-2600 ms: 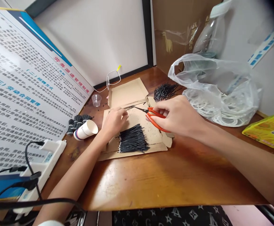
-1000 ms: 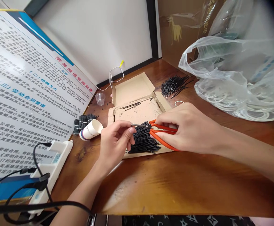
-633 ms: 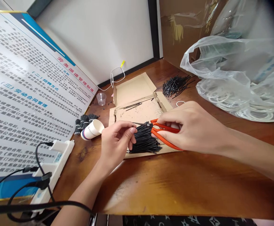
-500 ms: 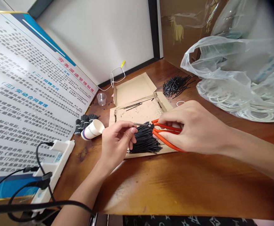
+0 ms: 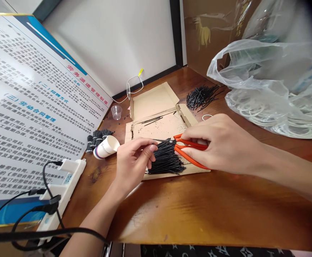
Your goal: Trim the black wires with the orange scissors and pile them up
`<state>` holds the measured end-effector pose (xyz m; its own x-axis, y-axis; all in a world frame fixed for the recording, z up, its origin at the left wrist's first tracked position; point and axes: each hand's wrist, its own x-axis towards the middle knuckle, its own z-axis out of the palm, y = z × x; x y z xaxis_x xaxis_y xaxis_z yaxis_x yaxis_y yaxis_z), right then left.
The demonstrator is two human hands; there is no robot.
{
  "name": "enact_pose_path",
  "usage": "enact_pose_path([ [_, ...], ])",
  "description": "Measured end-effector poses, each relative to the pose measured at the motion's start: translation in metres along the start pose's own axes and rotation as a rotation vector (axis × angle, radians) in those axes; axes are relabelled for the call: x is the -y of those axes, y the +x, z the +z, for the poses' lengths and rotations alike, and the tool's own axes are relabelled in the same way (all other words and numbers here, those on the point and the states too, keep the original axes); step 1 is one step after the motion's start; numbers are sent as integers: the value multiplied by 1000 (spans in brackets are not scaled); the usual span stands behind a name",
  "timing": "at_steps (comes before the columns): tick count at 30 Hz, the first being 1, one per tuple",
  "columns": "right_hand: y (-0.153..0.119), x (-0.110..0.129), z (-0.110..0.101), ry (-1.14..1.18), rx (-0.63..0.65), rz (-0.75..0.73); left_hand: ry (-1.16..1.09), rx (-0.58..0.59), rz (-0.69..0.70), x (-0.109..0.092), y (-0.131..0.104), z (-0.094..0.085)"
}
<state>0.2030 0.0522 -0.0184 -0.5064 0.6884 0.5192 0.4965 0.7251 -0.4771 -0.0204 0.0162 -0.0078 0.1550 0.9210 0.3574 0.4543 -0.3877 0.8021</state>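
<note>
Orange-handled scissors [image 5: 189,146] are in my right hand [image 5: 220,146], its fingers wrapped round the handles and the blades pointing left. The blade tips reach the fingertips of my left hand [image 5: 134,160]. Thumb and fingers of that hand are pinched together; what they hold is too small to make out. Under and behind the blades, a dense bundle of black wires [image 5: 166,159] lies on the flattened cardboard box [image 5: 156,100]. A few loose black pieces lie farther back on the cardboard.
A paper cup [image 5: 106,147] lies tipped beside tied black bundles [image 5: 97,137]. A clear cup [image 5: 116,112], a black wire pile [image 5: 201,97] and a plastic bag [image 5: 273,103] stand farther back. A power strip [image 5: 62,196] with cables is at left.
The scissor handles look slightly farther apart than before. The whole view has shifted slightly; both hands keep nearly the same place.
</note>
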Motion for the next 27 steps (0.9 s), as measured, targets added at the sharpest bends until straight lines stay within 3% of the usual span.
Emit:
enact_pose_path([
  [10,-1,0,2,49,7,-8,-4,5,-13,-2,0,1],
  [20,-1,-1,6,83,-68,-25,-113,8,-97,-4,1,2],
  [27,-1,2,5,103,-7,21,-144,7,-132,-3,0,1],
])
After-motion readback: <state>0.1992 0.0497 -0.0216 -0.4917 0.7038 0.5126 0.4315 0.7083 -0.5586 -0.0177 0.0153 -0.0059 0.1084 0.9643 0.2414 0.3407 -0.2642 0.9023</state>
